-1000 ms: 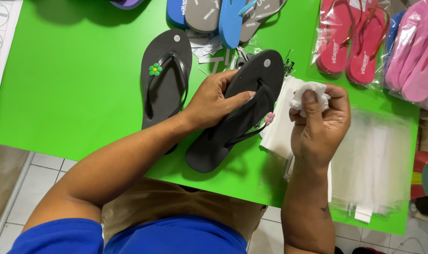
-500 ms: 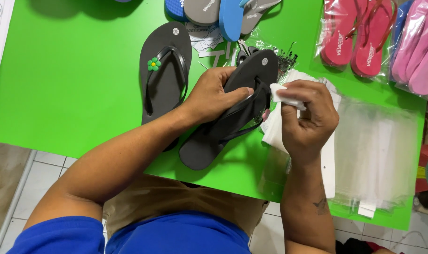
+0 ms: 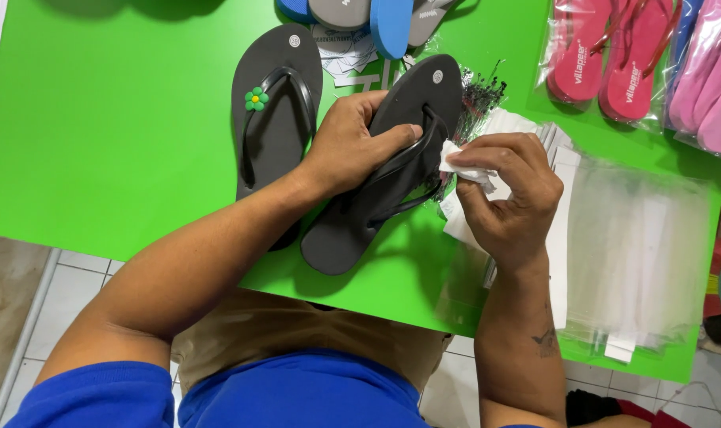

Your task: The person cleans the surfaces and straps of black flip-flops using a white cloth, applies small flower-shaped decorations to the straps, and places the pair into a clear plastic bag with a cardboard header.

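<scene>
The table (image 3: 99, 143) is bright green; both flip-flops are dark grey, the one at ten o'clock (image 3: 275, 119) bearing a green flower (image 3: 256, 98); the bagged pair (image 3: 606, 55) is pink-red.

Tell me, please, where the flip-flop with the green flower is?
In the head view, the flowered flip-flop lies flat on the green table, just left of the left hand.

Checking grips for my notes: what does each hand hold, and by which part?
Left hand grips the dark flip-flop across its middle, thumb on the strap. Right hand pinches a white cloth by its bunched end.
</scene>
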